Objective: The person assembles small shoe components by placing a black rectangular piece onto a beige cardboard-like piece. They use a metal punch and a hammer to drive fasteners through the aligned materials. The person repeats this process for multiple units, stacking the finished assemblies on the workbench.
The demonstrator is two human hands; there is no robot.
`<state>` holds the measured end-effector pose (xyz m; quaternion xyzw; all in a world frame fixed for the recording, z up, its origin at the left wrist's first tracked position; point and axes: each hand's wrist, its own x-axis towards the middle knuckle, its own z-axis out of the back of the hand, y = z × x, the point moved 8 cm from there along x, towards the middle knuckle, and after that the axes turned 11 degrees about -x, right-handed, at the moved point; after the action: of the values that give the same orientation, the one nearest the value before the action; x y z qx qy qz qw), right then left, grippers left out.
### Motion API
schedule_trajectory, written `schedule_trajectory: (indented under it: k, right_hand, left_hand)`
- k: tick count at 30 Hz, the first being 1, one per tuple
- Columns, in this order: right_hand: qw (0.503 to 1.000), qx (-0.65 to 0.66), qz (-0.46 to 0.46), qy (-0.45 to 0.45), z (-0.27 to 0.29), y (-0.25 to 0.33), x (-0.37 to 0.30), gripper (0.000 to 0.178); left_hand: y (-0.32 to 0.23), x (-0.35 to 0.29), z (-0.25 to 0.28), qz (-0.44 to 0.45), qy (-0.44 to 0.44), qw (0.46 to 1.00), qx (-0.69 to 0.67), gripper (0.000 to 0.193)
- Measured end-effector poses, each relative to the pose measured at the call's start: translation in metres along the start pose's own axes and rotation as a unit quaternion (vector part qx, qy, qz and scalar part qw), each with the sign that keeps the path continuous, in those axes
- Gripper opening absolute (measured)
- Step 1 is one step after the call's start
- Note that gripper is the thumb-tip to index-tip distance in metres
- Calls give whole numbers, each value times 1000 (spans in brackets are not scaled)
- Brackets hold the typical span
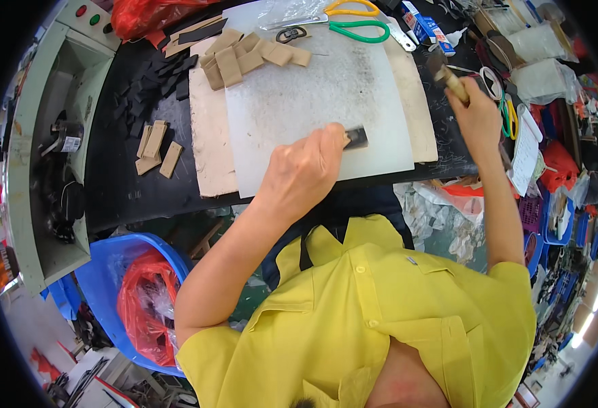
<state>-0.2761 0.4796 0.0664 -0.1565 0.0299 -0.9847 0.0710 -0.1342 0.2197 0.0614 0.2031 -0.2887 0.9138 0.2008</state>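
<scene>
My left hand (304, 165) is closed low over the white cutting board (326, 95), near its front edge. From its fingertips sticks out a small dark rectangular piece (357, 138) with a tan edge; its exact kind does not show. Off the board to the right, my right hand (477, 117) is wrapped round the wooden handle of a hammer (454, 83), raised with its dark head pointing away from me. Tan strap pieces (229, 66) lie overlapping at the board's far left, beside a black buckle (291, 34).
Black strap pieces (142, 88) and a few tan ones (153, 141) lie on the black table (118, 194) at left. Green-handled scissors (360, 31) and orange-handled ones (350, 8) rest at the far edge. A blue tub (101, 272) with a red bag stands below left.
</scene>
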Motion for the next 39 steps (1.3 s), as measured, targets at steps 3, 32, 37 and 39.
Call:
schedule_trajectory:
  k: [3, 32, 37, 39]
  right_hand:
    - [980, 57, 108, -160, 3, 27, -16, 22]
    - [868, 324, 343, -155, 7, 222, 33, 18]
    - [873, 306, 355, -133, -5, 255, 41, 15]
    - [891, 264, 349, -122, -5, 249, 44, 17]
  left_hand:
    - [6, -1, 3, 38, -9, 999, -25, 13]
    - [173, -124, 136, 406, -235, 882, 38, 20]
    - [149, -51, 116, 260, -197, 931, 165, 35]
    - [137, -12, 88, 224, -178, 949, 134, 35]
